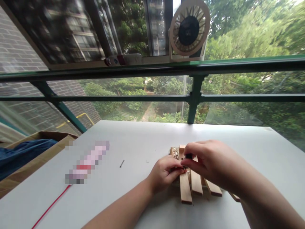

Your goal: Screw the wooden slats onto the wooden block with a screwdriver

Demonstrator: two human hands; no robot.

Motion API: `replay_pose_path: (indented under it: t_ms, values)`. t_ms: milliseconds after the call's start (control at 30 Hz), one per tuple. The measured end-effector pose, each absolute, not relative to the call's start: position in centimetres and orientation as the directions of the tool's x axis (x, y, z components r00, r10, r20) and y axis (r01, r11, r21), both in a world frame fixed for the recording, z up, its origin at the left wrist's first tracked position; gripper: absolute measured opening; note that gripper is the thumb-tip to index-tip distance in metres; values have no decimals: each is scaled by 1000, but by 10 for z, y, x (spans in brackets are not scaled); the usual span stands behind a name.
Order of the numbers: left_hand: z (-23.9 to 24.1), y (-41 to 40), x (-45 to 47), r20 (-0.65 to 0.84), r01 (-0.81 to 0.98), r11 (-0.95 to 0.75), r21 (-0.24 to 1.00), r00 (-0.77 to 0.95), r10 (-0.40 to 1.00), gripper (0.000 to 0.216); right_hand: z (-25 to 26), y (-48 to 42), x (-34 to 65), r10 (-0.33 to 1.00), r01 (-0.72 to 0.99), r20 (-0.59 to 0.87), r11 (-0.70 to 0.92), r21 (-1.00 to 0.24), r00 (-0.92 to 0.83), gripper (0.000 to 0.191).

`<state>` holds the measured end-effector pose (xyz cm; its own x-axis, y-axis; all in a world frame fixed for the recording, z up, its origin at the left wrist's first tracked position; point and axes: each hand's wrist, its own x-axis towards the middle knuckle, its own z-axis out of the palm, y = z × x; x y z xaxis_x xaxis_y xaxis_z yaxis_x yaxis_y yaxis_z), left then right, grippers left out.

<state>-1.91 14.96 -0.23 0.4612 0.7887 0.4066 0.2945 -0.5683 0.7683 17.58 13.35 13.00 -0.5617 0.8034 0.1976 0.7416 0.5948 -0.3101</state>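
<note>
A bundle of pale wooden slats [190, 186] lies on the grey table [133, 140], fanned out towards me. My left hand [164, 173] rests on the slats' left side with its fingers pinched at their upper end. My right hand [206, 162] is curled over the top of the slats, its fingertips closed on a small dark part [188, 156] where both hands meet. What exactly that part is cannot be made out. A patch of speckled material [174, 153] shows at the far end of the slats.
A small loose screw or nail [122, 163] lies left of the hands. A blurred pink object [87, 162] with a red cord [51, 206] sits further left. A cardboard box with blue cloth [21, 152] stands beside the table. A green railing [152, 68] and a fan [189, 28] are beyond.
</note>
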Motion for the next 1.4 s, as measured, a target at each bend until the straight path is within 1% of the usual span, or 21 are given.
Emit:
replay_pose_path:
  t_ms: [233,500,600,700,833,967,1100,1167,1233,1267,1300,1333,1400]
  values:
    - [-7,150,-21,450,287,-599,748,444,775,18,125,135,171,804,754,251,594,-282,-540,26]
    - [-7,148,-20,434,305,-581,755,432,791,19,123,136,169,790,779,295,599,-186,-537,33]
    - [-5,147,-19,433,293,-583,758,441,786,19,121,138,168,804,815,329,561,-145,-495,38]
    - [-3,146,-19,460,264,-613,744,463,757,17,119,140,167,811,829,342,542,-137,-474,44]
    - [-3,146,-21,459,246,-624,742,492,740,19,117,142,166,815,833,345,535,-142,-465,48]
    - [-5,147,-20,442,272,-603,750,472,763,19,116,143,165,829,840,323,522,-151,-457,50]
    - [-5,147,-16,430,277,-572,772,436,791,23,115,142,164,818,838,331,531,-124,-470,50]
    - [-4,146,-15,430,285,-566,773,420,799,23,117,140,166,800,807,327,570,-151,-504,40]
    - [-3,146,-14,430,286,-565,774,417,800,22,121,136,169,761,731,299,643,-227,-576,23]
    - [-2,145,-14,428,282,-564,776,421,800,22,123,134,171,733,679,279,680,-277,-621,18]
    - [-1,145,-14,423,274,-561,781,427,799,21,125,133,173,704,629,266,709,-319,-658,19]
    - [-1,145,-15,416,265,-555,788,436,798,20,127,131,176,686,598,257,723,-346,-680,24]
    - [-1,146,-16,393,254,-539,804,453,800,19,129,130,180,659,561,252,742,-367,-708,34]
